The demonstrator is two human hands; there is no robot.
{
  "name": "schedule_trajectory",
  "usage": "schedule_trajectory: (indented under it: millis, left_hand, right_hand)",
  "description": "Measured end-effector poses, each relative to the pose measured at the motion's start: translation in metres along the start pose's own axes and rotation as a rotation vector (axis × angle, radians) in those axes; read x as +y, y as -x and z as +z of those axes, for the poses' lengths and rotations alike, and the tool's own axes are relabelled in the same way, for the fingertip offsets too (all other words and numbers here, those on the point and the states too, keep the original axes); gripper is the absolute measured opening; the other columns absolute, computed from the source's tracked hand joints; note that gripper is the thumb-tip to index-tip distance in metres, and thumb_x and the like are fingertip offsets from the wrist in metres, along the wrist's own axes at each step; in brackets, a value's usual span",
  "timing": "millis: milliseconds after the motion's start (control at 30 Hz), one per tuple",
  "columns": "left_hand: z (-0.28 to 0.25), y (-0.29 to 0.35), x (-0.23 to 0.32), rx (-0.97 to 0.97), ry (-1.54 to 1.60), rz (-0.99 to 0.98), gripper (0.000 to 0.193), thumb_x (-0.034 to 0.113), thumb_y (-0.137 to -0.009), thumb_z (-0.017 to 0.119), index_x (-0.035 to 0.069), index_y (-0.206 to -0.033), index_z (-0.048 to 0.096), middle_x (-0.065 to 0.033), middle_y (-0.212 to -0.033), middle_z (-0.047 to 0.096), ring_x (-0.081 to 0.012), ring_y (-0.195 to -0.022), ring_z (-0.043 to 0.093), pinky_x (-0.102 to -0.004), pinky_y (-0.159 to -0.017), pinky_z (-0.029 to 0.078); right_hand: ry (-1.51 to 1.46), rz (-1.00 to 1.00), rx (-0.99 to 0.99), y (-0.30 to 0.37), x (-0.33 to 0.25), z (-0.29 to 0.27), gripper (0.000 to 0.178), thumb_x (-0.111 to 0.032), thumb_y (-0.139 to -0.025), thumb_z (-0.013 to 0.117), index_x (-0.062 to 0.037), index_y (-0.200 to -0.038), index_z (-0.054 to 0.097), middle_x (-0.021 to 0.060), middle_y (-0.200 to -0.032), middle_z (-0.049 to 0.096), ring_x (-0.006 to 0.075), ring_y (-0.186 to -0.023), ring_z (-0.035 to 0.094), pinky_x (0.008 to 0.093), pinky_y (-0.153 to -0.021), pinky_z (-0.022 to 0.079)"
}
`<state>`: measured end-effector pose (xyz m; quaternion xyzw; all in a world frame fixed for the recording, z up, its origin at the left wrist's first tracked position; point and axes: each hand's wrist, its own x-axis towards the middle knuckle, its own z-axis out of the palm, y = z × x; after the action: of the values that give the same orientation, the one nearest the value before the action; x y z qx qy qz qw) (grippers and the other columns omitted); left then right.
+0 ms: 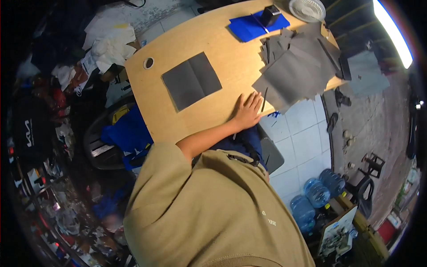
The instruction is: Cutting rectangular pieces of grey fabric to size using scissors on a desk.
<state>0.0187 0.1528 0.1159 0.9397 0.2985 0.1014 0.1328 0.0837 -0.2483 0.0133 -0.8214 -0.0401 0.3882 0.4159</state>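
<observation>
My left hand [248, 112] lies palm down on the near edge of the light wooden table [169, 127]. Its fingers are stretched out and slightly spread. Just right of the fingertips is a thin dark strip [264, 99]. A dark grey sheet [192, 82] with a crease down its middle lies flat, farther off and to the left of this hand. To the right spreads a loose, overlapping pile of dark grey sheets [298, 71], some overhanging the table edge. My right hand does not show.
At the far side lie a blue sheet [244, 29] and a small black box [270, 15], near a white round fan [307, 10]. A round hole [148, 63] pierces the tabletop's left. Blue water jugs [316, 193] stand on the tiled floor [289, 173]. Clutter fills the left.
</observation>
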Motion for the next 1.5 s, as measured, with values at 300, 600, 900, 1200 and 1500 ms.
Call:
schedule_trajectory:
  millis: [300,600,900,1200,1500]
  left_hand:
    - [0.035,0.039,0.036,-0.284,-0.050,0.524,0.072,0.049,-0.090,0.052,0.003,-0.144,0.042,-0.0129,-0.154,0.035,-0.0322,-0.147,0.023,-0.0717,-0.109,0.011]
    - [0.021,-0.023,0.017,-0.050,-0.077,0.483,0.047,0.027,-0.084,0.064,0.010,-0.127,0.056,-0.0096,-0.115,0.055,-0.0270,-0.109,0.050,-0.0446,-0.085,0.040]
    - [0.002,-0.051,-0.024,-0.010,0.139,-0.030,0.045,0.044,-0.089,0.061,0.003,-0.109,0.062,-0.0140,-0.103,0.057,-0.0316,-0.099,0.054,-0.0430,-0.085,0.044]
    - [0.012,-0.090,-0.027,-0.037,0.987,-0.951,0.024,0.021,-0.087,0.071,-0.003,-0.087,0.067,-0.0049,-0.082,0.066,-0.0129,-0.076,0.057,-0.0290,-0.072,0.046]
    - [-0.035,-0.046,-0.089,0.006,1.129,-1.004,0.017,0.024,-0.097,0.056,0.007,-0.096,0.055,-0.0010,-0.079,0.056,-0.0096,-0.069,0.051,-0.0275,-0.067,0.044]
  right_hand:
    - [-0.111,-0.008,0.077,0.012,0.027,0.027,0.030,-0.011,-0.087,0.068,-0.0004,-0.113,0.059,0.0015,-0.089,0.062,0.0094,-0.078,0.053,0.0249,-0.072,0.046]
    - [-0.070,0.070,0.133,0.012,0.013,0.041,0.037,-0.014,-0.082,0.071,-0.0009,-0.114,0.057,0.0063,-0.091,0.065,0.0136,-0.079,0.058,0.0299,-0.073,0.048]
    - [0.148,0.270,0.280,-0.007,0.005,0.044,0.052,-0.018,-0.077,0.071,-0.0030,-0.124,0.053,0.0225,-0.115,0.064,0.0374,-0.107,0.062,0.0432,-0.089,0.048]
    - [0.598,0.353,0.108,-0.049,-0.004,0.053,0.049,-0.018,-0.081,0.063,-0.0068,-0.125,0.044,0.0341,-0.121,0.050,0.0478,-0.114,0.052,0.0520,-0.090,0.047]
    - [0.633,0.367,0.362,-0.072,0.021,0.075,0.041,-0.018,-0.088,0.061,-0.0087,-0.124,0.044,0.0293,-0.116,0.053,0.0467,-0.108,0.057,0.0536,-0.088,0.048]
